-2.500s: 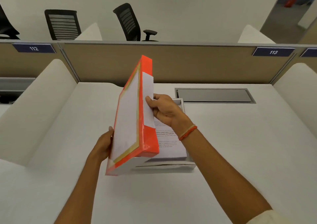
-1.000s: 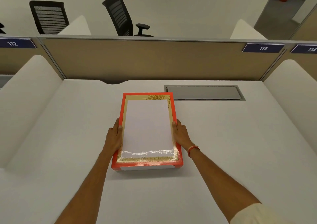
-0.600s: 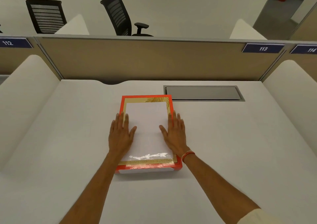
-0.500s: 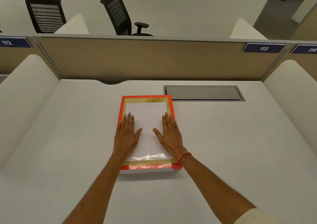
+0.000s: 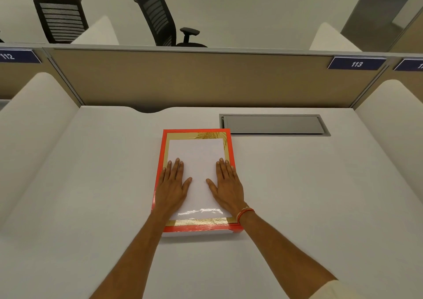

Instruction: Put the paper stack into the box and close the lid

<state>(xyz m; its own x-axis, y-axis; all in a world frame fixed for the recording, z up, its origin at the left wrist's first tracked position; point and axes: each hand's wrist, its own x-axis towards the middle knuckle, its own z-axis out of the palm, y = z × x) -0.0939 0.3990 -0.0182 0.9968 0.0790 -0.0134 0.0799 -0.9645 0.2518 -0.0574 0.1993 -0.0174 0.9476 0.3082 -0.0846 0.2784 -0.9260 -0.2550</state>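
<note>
The left hand (image 5: 172,185) lies flat, fingers (image 5: 176,166) spread and holding nothing, on the lid (image 5: 196,161). The closed box (image 5: 199,233) sits mid-table (image 5: 309,195), long axis pointing away from the person. The right hand (image 5: 227,186) lies equally flat and empty.

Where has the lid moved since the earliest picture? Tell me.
Yes. The lid dropped from raised and tilted to flat, far corner beside the desk hatch.
</note>
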